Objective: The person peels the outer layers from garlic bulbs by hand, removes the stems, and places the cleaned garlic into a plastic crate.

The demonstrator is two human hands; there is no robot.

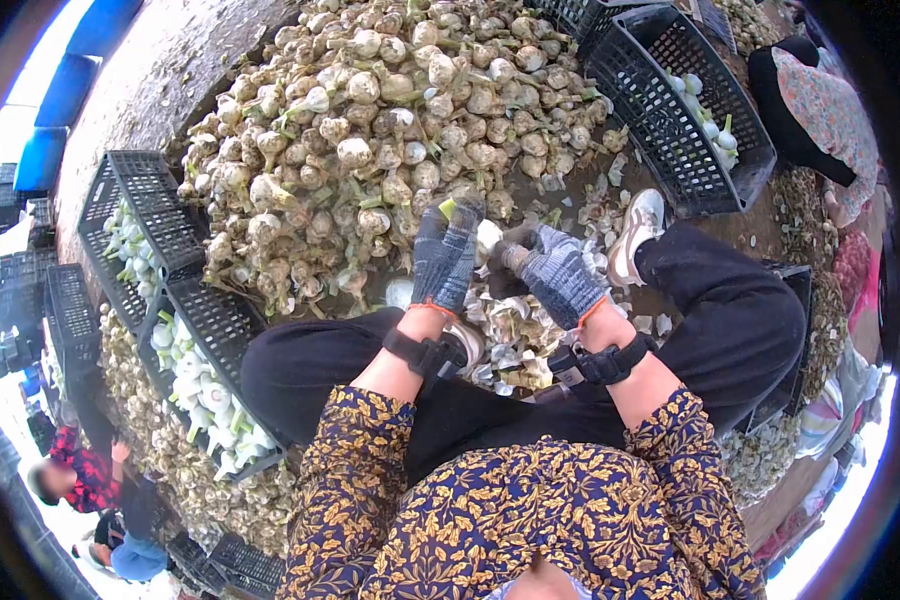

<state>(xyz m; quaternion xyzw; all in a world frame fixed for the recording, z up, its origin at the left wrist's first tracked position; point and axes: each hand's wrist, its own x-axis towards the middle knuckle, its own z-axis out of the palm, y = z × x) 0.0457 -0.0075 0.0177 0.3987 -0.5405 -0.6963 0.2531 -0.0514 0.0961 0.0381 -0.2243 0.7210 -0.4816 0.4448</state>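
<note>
My left hand [446, 258], in a grey knit glove, is closed around a garlic bulb [488, 238]. The bulb's white side faces my right hand, and a cut greenish stem [447, 209] sticks out past the left fingers. Close beside the bulb is my right hand [558, 272], gloved alike, its darkened fingers curled together; what they pinch, if anything, is hidden. Just beyond both hands rises a big heap of unpeeled, soil-stained garlic bulbs [370, 130]. Below them, papery garlic skins [515, 335] litter the ground between my legs.
Black crates [215, 330] of white trimmed garlic [205, 390] stand at left. Another black crate [685, 120] with a few cleaned bulbs stands at upper right. A person in patterned clothing [825, 110] is beyond it; another in red plaid [80, 470] sits at lower left.
</note>
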